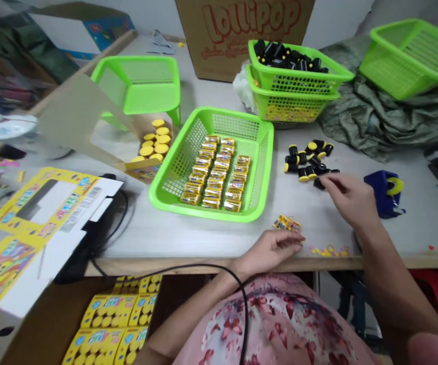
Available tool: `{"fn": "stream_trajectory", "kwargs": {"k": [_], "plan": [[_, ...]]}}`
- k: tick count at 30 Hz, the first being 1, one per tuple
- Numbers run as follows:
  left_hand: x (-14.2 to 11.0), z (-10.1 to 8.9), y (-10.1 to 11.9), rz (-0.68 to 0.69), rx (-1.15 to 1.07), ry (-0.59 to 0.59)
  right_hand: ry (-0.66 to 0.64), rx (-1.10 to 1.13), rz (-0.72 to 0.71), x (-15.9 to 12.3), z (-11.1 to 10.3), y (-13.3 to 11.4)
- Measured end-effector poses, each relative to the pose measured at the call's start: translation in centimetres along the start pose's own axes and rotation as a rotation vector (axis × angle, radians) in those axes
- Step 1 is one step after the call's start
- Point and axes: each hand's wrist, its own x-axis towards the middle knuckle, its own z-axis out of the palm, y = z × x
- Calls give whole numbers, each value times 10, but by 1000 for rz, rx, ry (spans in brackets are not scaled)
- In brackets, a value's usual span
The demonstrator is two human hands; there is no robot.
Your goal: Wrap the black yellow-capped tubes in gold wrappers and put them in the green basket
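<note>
My right hand (350,200) reaches over a loose group of small black canisters with yellow caps (312,161). Its fingers are pinched at a black canister (319,183) on the near side of the group; the fingertips partly cover it. At the table's front edge rests my left hand (268,251), fingers loosely stretched and a gap beside the thumb, with nothing visible in it. Just beyond it lies a small pile of yellow printed labels (287,223). Tiny pink and yellow pieces (329,251) are strewn along the edge between my hands.
A green basket (262,203) holds rows of gold-wrapped pieces. Stacked baskets (298,83) behind it contain more black canisters. An open carton (146,172) with yellow-topped tubs, a flattened yellow box (47,230) and a blue tape dispenser (380,195) flank the work area. A black cable (204,265) crosses the front edge.
</note>
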Motion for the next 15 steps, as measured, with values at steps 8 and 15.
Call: {"fn": "stream_trajectory", "kwargs": {"k": [8,15], "plan": [[56,82,4,262,667,-278,15,-435,378,-170,-13,107],[90,106,-4,258,743,-169,96,231,163,-156,-38,54]]}}
